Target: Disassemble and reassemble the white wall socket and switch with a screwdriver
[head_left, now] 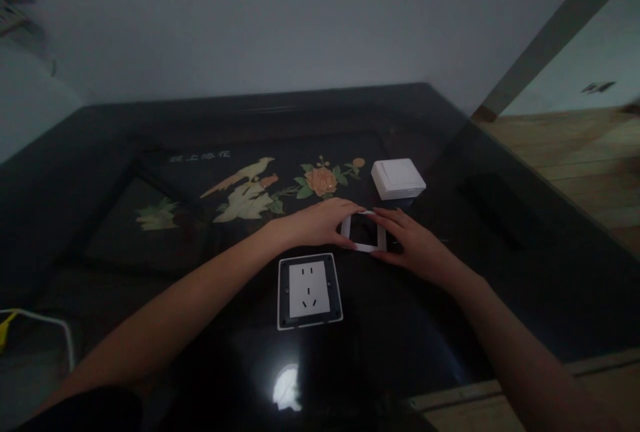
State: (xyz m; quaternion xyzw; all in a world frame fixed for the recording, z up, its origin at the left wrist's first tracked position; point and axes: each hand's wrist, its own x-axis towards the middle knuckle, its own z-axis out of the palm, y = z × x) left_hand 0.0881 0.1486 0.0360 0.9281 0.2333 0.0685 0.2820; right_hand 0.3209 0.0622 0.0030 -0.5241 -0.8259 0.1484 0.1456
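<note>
On a glossy black tabletop (240, 345), a white socket panel (309, 291) with a dark surround lies face up, slots showing. Next, the left hand (327, 220) grips the left side of a thin white square frame (367, 248), thumb at the near corner, fingers at the far one. The frame's dark opening faces up, its near edge running roughly left to right; no long axis stands out. The right hand (413, 242) holds its right side likewise. Beyond that hand sits a white box (399, 179).
</note>
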